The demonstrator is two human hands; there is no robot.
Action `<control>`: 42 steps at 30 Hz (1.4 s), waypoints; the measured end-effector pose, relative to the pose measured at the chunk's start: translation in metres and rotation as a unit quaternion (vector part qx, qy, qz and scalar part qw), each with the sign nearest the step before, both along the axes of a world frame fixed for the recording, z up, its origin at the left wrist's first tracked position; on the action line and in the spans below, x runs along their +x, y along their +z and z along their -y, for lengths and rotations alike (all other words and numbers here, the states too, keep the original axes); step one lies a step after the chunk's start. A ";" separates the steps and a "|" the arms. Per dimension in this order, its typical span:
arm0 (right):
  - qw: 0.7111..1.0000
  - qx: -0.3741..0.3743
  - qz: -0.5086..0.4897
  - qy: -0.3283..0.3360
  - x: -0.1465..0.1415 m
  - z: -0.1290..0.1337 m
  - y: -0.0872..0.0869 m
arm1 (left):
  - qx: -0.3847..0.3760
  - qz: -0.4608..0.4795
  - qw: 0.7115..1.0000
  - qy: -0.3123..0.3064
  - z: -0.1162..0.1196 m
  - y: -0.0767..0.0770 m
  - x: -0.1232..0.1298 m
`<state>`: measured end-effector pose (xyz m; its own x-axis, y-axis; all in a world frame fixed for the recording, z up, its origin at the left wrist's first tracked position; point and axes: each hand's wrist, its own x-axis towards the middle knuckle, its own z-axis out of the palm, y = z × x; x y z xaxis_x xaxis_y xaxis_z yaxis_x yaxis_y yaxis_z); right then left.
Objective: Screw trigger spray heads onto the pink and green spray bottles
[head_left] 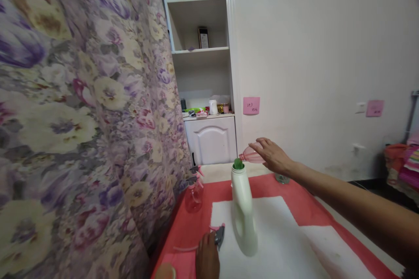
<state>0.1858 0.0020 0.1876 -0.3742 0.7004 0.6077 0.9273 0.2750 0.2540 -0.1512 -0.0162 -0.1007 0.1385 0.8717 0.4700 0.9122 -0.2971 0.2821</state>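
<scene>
My right hand (273, 155) is wrapped round a clear pink bottle (251, 154), tilted on its side with its neck at a green funnel (238, 164). The funnel sits in the mouth of a tall pale green jug (244, 213) with a handle, which stands upright on a white cloth (278, 231). Near the front edge, my left hand (207, 255) holds a spray head (220, 236) with a grey and pink top; its thin tube points left. Any liquid flow is too small to tell.
Pink spray bottles (194, 198) stand at the table's left, beside a floral curtain (98, 117). A clear glass item (282, 178) is behind my right forearm. A round tan object (165, 271) lies at the front left. Shelves (205, 49) rise beyond the red tablecloth (265, 186).
</scene>
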 end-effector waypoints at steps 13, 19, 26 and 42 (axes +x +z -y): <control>1.000 0.011 0.020 -0.003 -0.002 0.003 0.002 | -0.016 0.015 1.000 -0.008 0.004 0.008 0.002; 0.999 0.018 0.033 -0.010 0.000 0.004 0.001 | 0.005 0.016 1.000 -0.009 0.004 0.004 0.002; 0.999 0.020 0.040 -0.015 0.000 0.006 0.002 | 0.014 0.013 1.000 -0.003 0.004 0.005 0.002; 0.999 0.021 0.034 -0.001 0.000 0.005 0.006 | 0.018 0.019 1.000 -0.009 0.004 0.004 0.003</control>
